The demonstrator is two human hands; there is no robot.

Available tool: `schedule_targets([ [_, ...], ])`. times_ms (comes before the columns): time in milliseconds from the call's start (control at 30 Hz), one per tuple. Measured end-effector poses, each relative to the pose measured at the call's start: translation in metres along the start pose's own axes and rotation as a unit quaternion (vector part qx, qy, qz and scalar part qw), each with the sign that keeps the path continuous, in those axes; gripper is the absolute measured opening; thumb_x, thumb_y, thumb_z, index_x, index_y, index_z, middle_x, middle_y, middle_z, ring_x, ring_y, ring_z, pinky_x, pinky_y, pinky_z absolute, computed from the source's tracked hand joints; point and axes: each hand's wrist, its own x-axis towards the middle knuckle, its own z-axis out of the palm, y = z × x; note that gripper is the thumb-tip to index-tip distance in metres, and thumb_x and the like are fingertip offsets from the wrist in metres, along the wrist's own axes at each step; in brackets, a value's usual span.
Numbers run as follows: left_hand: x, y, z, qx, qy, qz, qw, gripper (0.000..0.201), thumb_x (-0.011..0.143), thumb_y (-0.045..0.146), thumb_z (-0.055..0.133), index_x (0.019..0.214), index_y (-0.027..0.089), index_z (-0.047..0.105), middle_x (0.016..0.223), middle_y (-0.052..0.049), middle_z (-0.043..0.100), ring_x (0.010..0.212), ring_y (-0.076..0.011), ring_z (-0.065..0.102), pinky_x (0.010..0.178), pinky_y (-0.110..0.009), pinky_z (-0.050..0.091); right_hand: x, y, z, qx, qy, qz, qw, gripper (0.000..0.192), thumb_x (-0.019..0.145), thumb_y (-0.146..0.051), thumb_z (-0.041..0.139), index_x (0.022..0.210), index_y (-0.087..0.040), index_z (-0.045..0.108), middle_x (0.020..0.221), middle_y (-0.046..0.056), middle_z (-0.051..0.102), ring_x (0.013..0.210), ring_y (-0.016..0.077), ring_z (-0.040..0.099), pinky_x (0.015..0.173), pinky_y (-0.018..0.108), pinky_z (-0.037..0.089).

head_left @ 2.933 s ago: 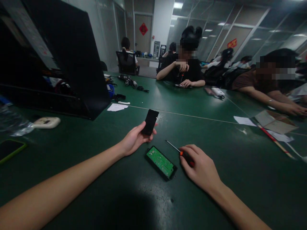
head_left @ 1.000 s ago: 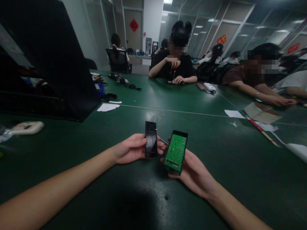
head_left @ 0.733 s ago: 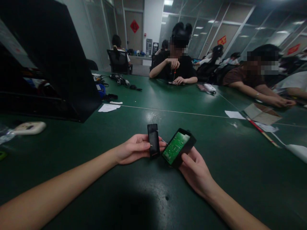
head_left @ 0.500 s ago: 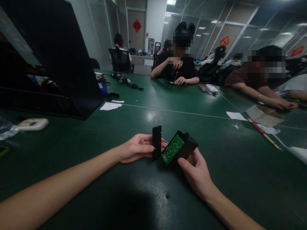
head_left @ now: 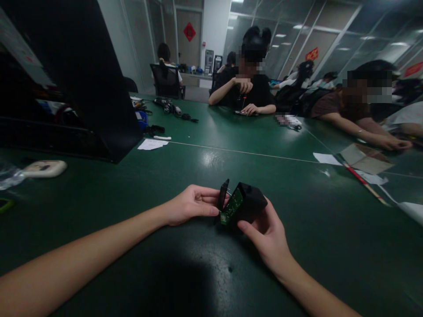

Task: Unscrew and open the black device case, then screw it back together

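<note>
Between my hands, a black plastic box (head_left: 254, 200) shows a green circuit board (head_left: 233, 206) in its open side, which faces left. My right hand (head_left: 266, 229) is closed round the box from the right, thumb at its lower front. My left hand (head_left: 194, 204) pinches a flat black cover (head_left: 223, 194) with thin metal pins or screws on its inner face. The cover stands tilted beside the board; a narrow gap shows between them at the top. Whether they touch lower down I cannot tell.
A green table (head_left: 158, 273) spreads all round. At left stand a large black case (head_left: 109, 110) and a white object (head_left: 46, 168). Cables (head_left: 170, 107) and paper (head_left: 153, 144) lie farther back. A cardboard box (head_left: 365, 157) sits at right. Co-workers sit across the table.
The cover in my left hand has moved right and turned nearer edge-on, closer to the circuit board. My right hand has tilted the box and shifted it slightly left.
</note>
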Motion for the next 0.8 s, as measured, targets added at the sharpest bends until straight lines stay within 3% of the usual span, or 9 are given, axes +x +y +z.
schedule_targets([
  [267,0.001,-0.003,0.010,0.011,0.041,0.004,0.999,0.057,0.069,0.011,0.088,0.123,0.013,0.071,0.128,-0.017,0.071,0.125,-0.0328,0.065,0.112,-0.050,0.047,-0.003,-0.001,0.002,-0.051,0.028,0.000,0.998,0.069,0.072,-0.030,0.088,0.131,-0.032,0.053,0.136,0.009,0.064,0.119,0.0304,0.063,0.079,0.038,0.059],
  [467,0.001,-0.008,0.019,0.023,0.068,0.028,0.997,0.055,0.068,0.010,0.088,0.121,0.013,0.072,0.125,-0.016,0.073,0.121,-0.0317,0.068,0.114,-0.052,0.046,-0.003,-0.002,0.003,-0.094,0.038,-0.004,0.995,0.068,0.071,-0.033,0.088,0.131,-0.032,0.054,0.130,0.009,0.066,0.116,0.0306,0.064,0.071,0.035,0.059],
  [800,0.000,-0.015,0.022,0.031,0.083,0.036,0.995,0.056,0.070,0.016,0.089,0.123,0.014,0.071,0.126,-0.015,0.073,0.120,-0.0308,0.068,0.114,-0.050,0.047,-0.002,-0.004,0.002,-0.087,0.024,0.022,0.996,0.076,0.070,-0.035,0.088,0.136,-0.029,0.051,0.131,0.010,0.066,0.115,0.0312,0.065,0.071,0.036,0.061],
])
